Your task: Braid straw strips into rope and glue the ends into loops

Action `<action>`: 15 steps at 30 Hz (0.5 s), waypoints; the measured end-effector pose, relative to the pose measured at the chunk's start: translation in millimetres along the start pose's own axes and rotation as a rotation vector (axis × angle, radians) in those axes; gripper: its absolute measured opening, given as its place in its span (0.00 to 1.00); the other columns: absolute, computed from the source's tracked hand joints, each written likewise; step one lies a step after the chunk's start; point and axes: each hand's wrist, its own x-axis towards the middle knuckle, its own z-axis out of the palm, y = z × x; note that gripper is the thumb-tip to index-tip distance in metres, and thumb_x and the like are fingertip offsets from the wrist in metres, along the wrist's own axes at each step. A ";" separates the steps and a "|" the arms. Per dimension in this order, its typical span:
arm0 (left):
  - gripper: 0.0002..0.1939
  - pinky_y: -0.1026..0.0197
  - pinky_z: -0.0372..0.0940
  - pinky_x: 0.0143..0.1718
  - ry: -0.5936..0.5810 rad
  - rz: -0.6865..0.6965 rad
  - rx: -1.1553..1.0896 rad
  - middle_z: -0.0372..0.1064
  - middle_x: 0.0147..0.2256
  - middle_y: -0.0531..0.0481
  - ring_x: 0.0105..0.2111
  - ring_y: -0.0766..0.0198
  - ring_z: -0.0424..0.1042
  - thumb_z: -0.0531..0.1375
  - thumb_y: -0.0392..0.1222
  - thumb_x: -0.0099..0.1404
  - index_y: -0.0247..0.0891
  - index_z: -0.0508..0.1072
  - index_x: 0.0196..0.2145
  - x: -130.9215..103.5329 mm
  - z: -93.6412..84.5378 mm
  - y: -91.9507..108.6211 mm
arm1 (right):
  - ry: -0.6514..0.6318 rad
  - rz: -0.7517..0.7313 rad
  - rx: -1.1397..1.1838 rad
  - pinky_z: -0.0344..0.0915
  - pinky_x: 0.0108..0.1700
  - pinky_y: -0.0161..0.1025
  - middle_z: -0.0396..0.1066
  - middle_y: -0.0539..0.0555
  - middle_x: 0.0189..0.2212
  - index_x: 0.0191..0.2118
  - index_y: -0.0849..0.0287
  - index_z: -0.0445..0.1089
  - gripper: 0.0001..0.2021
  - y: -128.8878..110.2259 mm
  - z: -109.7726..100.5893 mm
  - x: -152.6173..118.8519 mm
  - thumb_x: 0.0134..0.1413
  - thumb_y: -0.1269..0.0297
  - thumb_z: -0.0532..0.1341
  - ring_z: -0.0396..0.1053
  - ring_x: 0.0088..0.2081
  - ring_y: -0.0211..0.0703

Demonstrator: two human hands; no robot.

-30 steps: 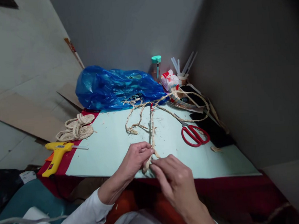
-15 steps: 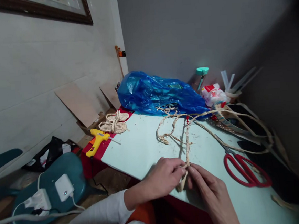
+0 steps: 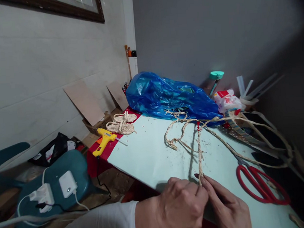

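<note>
A braided straw cord (image 3: 199, 152) runs from a red tie near the blue bag down to both hands at the table's near edge. My left hand (image 3: 181, 204) is closed in a fist round the cord's lower end, its strands hidden inside. Beside it on the right, my right hand (image 3: 223, 201) pinches the braid between thumb and fingers. Looser straw braids (image 3: 173, 140) lie curled on the pale green board (image 3: 144, 153). Red-handled scissors (image 3: 261, 186) rest right of my right hand, partly under a long straw loop.
A blue plastic bag (image 3: 166, 95) lies at the back. Two small woven straw sandals (image 3: 121, 125) and a yellow glue gun (image 3: 104, 141) are at the left. A teal chair (image 3: 77, 169) holds a power strip (image 3: 45, 198) and white adapter. Walls stand behind.
The view has shifted slightly, moving the scene rightward. My left hand has turned and closed into a fist, lower and nearer; my right hand has shifted slightly down.
</note>
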 end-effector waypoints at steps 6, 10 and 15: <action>0.14 0.58 0.63 0.23 -0.158 0.117 0.071 0.73 0.31 0.43 0.30 0.57 0.72 0.58 0.38 0.59 0.25 0.69 0.41 5.3 -5.3 0.3 | -0.172 0.204 0.250 0.73 0.47 0.37 0.78 0.56 0.45 0.43 0.59 0.80 0.24 3.2 -5.5 3.0 0.41 0.51 0.71 0.73 0.50 0.57; 0.10 0.58 0.64 0.26 -0.165 0.116 -0.025 0.73 0.33 0.42 0.31 0.58 0.72 0.57 0.38 0.61 0.28 0.71 0.39 6.9 -2.0 1.7 | -0.210 0.276 0.378 0.72 0.43 0.33 0.79 0.56 0.43 0.45 0.58 0.78 0.24 -1.2 -2.5 1.5 0.41 0.53 0.73 0.73 0.49 0.52; 0.14 0.60 0.64 0.34 0.054 -0.298 -0.466 0.70 0.27 0.48 0.31 0.62 0.70 0.50 0.39 0.69 0.37 0.70 0.29 8.2 -1.5 -10.5 | -0.165 0.244 0.497 0.67 0.31 0.28 0.73 0.50 0.27 0.43 0.59 0.78 0.20 -19.4 8.2 -9.5 0.45 0.54 0.71 0.70 0.32 0.39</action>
